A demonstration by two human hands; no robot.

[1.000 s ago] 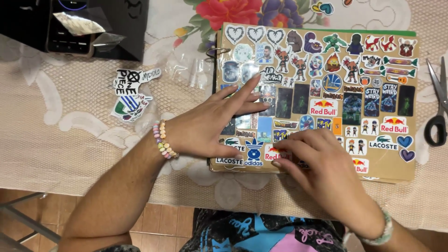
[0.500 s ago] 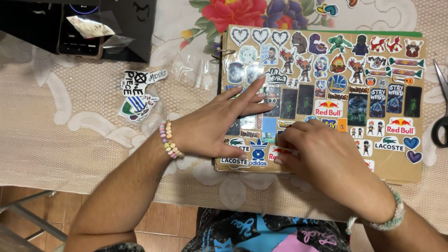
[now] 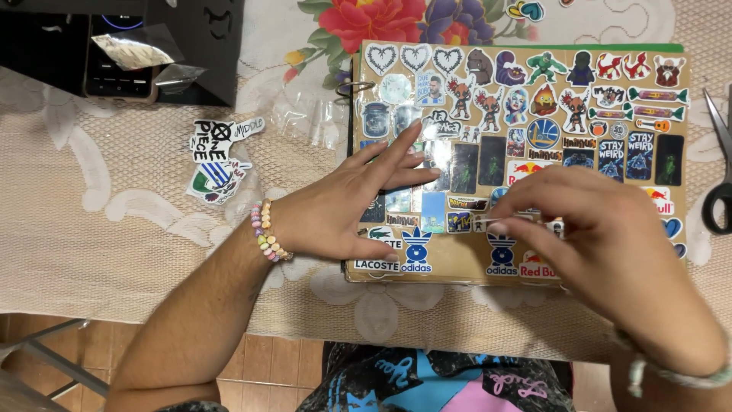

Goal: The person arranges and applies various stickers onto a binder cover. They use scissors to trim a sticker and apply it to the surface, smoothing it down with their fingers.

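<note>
The left hand [image 3: 343, 210] lies flat and spread on the left part of the sticker-covered board [image 3: 526, 263], fingers fanned toward the upper right and palm pressing the board down; a beaded bracelet [image 3: 264, 230] circles its wrist. The right hand [image 3: 610, 244] arches over the board's lower middle, its fingertips [image 3: 499, 226] drawn together and pinching a small strip sticker [image 3: 482, 222], which sits just above the lower row of stickers, near the middle of the frame. Whether the strip is fully stuck down or partly lifted cannot be told, as the fingers cover its right end.

As a judgement, the main risk is the strip creasing or going on crooked if the pinch lets one end touch first; it could also overlap the neighbouring stickers, which sit very close. If the left palm eased off, the board might slide on the lace tablecloth [image 3: 114, 252] and spoil the alignment.

Both forearms come in from the bottom edge, the left angled up to the right, the right wrist bent so the knuckles rise above the board.

Farther out, loose stickers [image 3: 217, 160] lie on the surface at left, a black device [image 3: 122, 49] sits in the upper left, and scissors [image 3: 717, 175] lie at the right edge.
</note>
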